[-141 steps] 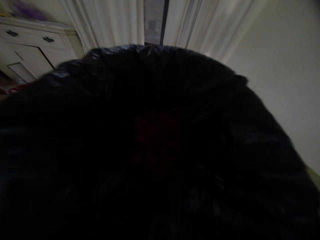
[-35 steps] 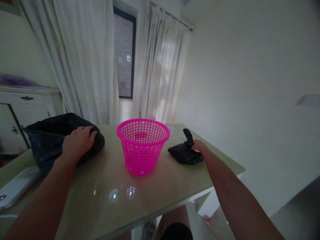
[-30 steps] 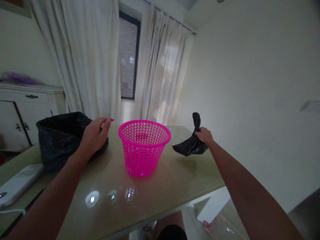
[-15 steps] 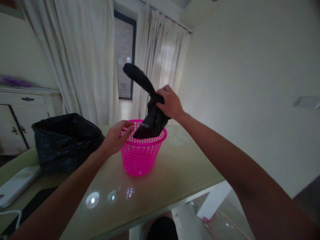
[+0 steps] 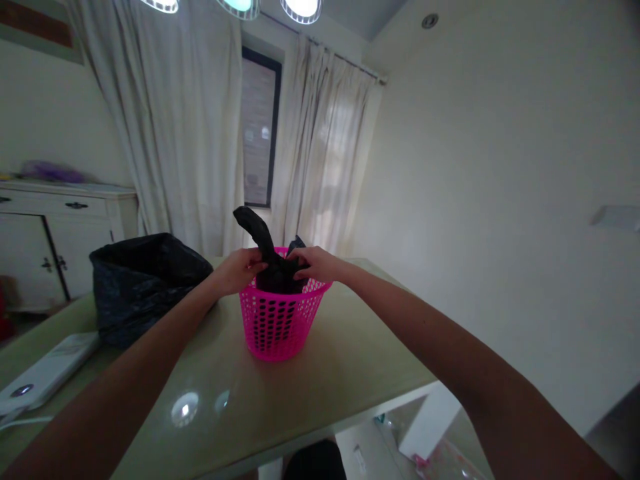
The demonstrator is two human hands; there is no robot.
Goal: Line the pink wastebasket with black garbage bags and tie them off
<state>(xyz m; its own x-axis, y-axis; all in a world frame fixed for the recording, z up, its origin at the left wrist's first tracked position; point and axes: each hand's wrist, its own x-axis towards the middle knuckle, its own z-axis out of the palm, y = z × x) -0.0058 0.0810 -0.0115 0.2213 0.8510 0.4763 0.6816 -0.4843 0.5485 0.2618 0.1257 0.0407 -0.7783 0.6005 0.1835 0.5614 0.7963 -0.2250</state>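
A bright pink perforated plastic basket (image 5: 280,327) stands upright on the glossy table. Inside it sits a black plastic bag (image 5: 278,277), its dark body showing through the holes and a long twisted end sticking up above the rim. At the basket's left rim, my left hand (image 5: 239,270) pinches the bag with thumb and fingers. My right hand (image 5: 317,265) grips the bag from the right, just over the rim. The bag's lower part is hidden by the basket wall.
To the left stands a wide-open black bag-lined container (image 5: 145,293). A white power bank (image 5: 47,373) with a cable lies at the table's left. The table's (image 5: 320,393) front edge runs across below. A white cabinet (image 5: 75,240) and curtains (image 5: 180,120) are behind.
My right hand has lowered the black bag into the pink basket. My left hand has moved from the rim onto the bag. The view has tilted up slightly.
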